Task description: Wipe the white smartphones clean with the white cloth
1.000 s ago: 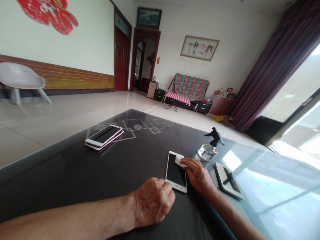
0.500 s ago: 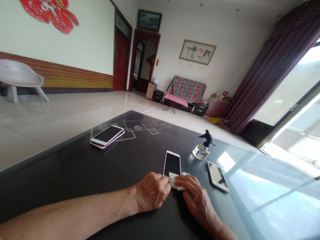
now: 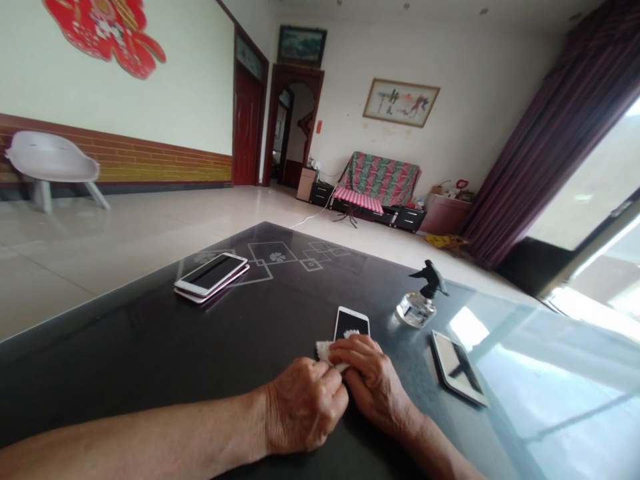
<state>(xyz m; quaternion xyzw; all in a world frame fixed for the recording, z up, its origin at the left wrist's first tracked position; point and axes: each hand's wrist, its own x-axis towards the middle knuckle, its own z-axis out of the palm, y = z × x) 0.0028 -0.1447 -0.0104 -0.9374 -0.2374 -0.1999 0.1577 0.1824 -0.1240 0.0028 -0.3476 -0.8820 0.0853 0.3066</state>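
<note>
A white-framed smartphone (image 3: 353,319) lies on the dark glossy table (image 3: 215,353), its near half covered by my hands. My left hand (image 3: 307,403) is closed at the phone's near end; its fingertips are hidden, but it seems to grip the lower edge. Bent over the screen, my right hand (image 3: 373,377) presses a crumpled white tissue (image 3: 324,351) against the phone. A bit of the tissue also shows past the fingers on the far side. My two hands touch or nearly touch.
A clear spray bottle (image 3: 417,308) with a black trigger head stands beyond my right hand. To the right lies a white tablet or phone (image 3: 459,368). Farther left, two white-edged devices (image 3: 213,277) are stacked. Past the table are a pale chair (image 3: 53,159) and a striped-cloth stand (image 3: 357,199).
My right hand and the tissue have slid left across the phone, closer to my left hand. The view has shifted slightly. My left hand stays closed at the phone's near end.
</note>
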